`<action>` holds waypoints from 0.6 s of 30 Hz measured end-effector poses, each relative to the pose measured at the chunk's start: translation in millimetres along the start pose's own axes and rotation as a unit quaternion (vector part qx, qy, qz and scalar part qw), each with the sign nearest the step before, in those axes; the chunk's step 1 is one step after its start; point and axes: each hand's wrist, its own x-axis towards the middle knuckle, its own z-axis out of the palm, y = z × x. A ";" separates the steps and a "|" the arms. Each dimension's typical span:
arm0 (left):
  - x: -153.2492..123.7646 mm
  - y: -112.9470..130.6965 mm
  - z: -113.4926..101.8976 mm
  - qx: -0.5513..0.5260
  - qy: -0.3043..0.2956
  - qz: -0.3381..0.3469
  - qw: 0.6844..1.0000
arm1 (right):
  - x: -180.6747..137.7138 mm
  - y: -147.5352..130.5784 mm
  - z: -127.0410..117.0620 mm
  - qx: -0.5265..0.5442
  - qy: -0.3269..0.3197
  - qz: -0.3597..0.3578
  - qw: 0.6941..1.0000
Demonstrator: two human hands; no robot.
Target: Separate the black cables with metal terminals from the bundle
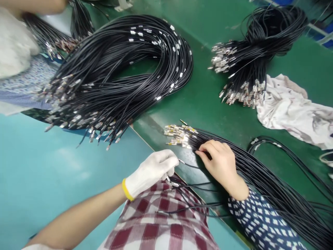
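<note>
My left hand (152,172), in a white glove with a yellow cuff, is closed round the ends of a few thin black cables (189,166) at the table's near edge. My right hand (221,161) is bare, wears a blue patterned sleeve, and pinches at a flat bundle of black cables (262,177) just behind its metal-tipped ends (179,135). That bundle runs off to the lower right across the green table (208,104). Loose cables trail over my red checked lap (161,222).
A big looped coil of black cables (125,73) with metal terminals lies at the upper left, overhanging the table edge. Another tangled bundle (260,45) sits at the upper right beside a crumpled white cloth (291,107). Another person's arm and sleeve (18,48) show at the top left.
</note>
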 end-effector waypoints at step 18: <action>-6.7 -1.2 13.0 0.087 0.011 0.060 0.994 | -27.0 -36.8 -14.3 0.201 -0.095 -0.003 0.975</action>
